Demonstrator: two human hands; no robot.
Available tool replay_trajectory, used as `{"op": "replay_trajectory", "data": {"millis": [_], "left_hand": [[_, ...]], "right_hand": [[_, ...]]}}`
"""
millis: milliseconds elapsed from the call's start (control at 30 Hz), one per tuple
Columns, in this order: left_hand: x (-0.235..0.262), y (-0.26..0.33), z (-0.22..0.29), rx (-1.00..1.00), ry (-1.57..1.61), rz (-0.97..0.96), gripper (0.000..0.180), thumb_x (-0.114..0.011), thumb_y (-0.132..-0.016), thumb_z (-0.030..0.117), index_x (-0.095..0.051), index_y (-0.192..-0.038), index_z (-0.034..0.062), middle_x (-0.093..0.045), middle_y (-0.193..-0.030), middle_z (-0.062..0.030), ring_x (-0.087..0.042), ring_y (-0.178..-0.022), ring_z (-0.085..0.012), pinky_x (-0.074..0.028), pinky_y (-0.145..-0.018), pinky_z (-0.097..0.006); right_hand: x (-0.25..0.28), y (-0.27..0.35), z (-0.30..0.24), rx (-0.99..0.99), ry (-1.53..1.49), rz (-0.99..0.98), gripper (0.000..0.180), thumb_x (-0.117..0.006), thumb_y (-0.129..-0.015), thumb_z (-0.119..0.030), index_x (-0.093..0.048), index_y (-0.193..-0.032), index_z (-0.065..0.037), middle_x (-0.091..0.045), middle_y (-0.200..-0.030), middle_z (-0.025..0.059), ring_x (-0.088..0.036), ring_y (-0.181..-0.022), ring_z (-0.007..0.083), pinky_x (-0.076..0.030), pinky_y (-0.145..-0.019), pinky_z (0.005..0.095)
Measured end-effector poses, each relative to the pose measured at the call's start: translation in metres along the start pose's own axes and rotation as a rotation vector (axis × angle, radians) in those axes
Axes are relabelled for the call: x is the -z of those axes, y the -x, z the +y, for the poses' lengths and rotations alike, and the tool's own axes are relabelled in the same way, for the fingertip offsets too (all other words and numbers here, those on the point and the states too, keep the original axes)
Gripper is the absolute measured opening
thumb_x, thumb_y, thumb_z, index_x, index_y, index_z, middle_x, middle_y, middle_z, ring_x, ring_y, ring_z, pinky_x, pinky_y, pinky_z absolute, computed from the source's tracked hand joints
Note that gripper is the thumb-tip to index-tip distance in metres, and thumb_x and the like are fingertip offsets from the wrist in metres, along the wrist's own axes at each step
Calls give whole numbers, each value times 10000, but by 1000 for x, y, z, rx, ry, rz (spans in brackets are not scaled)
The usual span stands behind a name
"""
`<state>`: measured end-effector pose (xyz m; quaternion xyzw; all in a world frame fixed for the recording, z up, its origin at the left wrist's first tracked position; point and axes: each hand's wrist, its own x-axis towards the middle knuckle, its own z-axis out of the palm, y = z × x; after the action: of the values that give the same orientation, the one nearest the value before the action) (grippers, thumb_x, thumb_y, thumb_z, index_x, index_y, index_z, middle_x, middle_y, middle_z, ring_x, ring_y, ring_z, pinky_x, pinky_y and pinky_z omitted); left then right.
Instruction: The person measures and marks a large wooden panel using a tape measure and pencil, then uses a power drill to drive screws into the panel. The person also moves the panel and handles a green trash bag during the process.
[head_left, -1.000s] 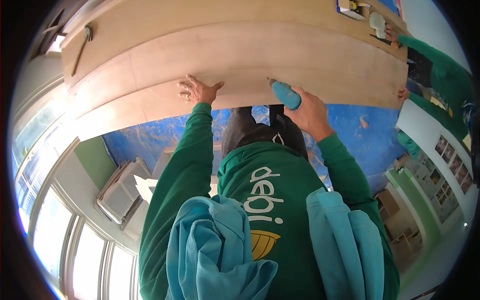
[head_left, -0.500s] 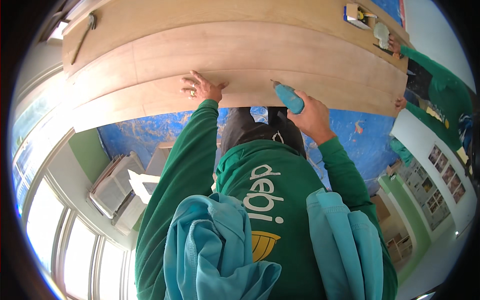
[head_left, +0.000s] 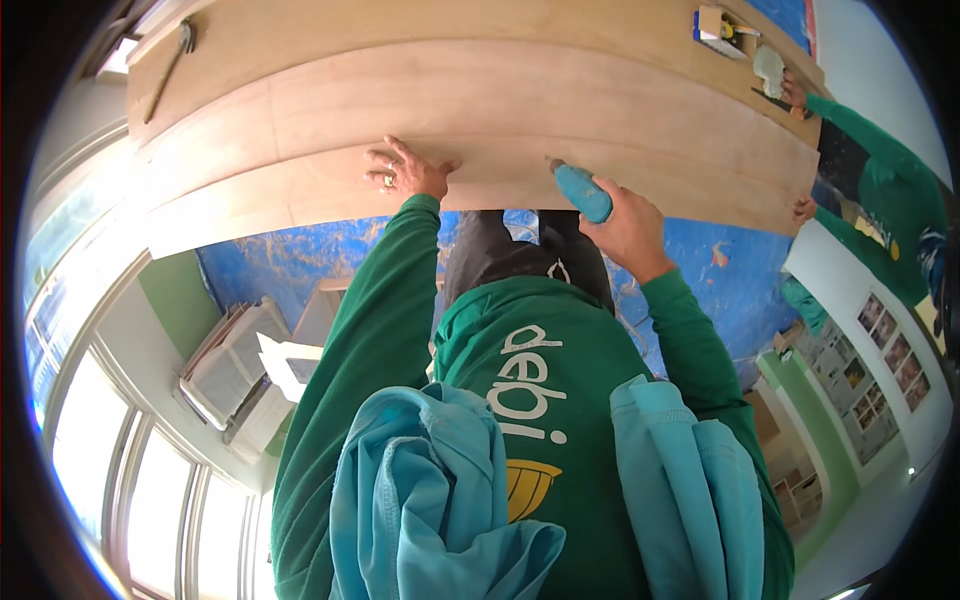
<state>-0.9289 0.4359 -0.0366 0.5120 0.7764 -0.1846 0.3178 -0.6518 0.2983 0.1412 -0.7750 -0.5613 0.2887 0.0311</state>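
My left hand (head_left: 408, 174) lies spread, palm down, on a long light-brown wooden board (head_left: 340, 192), with a ring on one finger. In my right hand (head_left: 628, 232) is a teal power drill (head_left: 582, 194), gripped from behind. Its dark tip points away from me, at the board's surface; whether it touches the wood I cannot tell. The lower part of the drill is hidden by my hand. Beyond this narrow board, a wider sheet of similar wood (head_left: 420, 92) runs alongside it.
A hammer (head_left: 170, 70) lies at the far left. At the far right are a small open box of tools (head_left: 722, 32) and a pale lump (head_left: 769, 70). A co-worker in a green sleeve (head_left: 848, 118) has hands at the right end. Blue sheeting (head_left: 690, 270) covers the floor.
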Motion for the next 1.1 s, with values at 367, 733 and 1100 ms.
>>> {"op": "replay_trajectory", "data": {"millis": [367,733,1100], "left_hand": [[-19,-9,-3,-7,-62,36,1518,-925,-689,670,42,-1717,112,100,-1727,-357,26,-1540,-683,-164,-1247,-723],[-19,-16,-8,-4,-105,42,1543,-940,-664,667,43,-1717,115,112,-1717,-371,-11,-1529,-700,-179,-1255,-711],[-101,-163,-107,-262,-355,169,1447,-595,-775,951,105,-1707,95,186,-1744,-295,87,-1580,-594,-73,-1138,-846]], "right_hand": [[7,19,4,-30,-112,54,607,-827,-803,-283,-654,-1351,-84,-753,-1142,222,-723,-1036,429,-579,-878,505],[30,86,44,-232,-361,-3,659,-856,-791,-268,-656,-1378,-44,-744,-1203,240,-736,-1061,425,-589,-907,476],[24,143,80,-393,-463,221,662,-829,-821,-361,-658,-1401,-94,-731,-1245,220,-710,-1129,416,-565,-989,495]]}}
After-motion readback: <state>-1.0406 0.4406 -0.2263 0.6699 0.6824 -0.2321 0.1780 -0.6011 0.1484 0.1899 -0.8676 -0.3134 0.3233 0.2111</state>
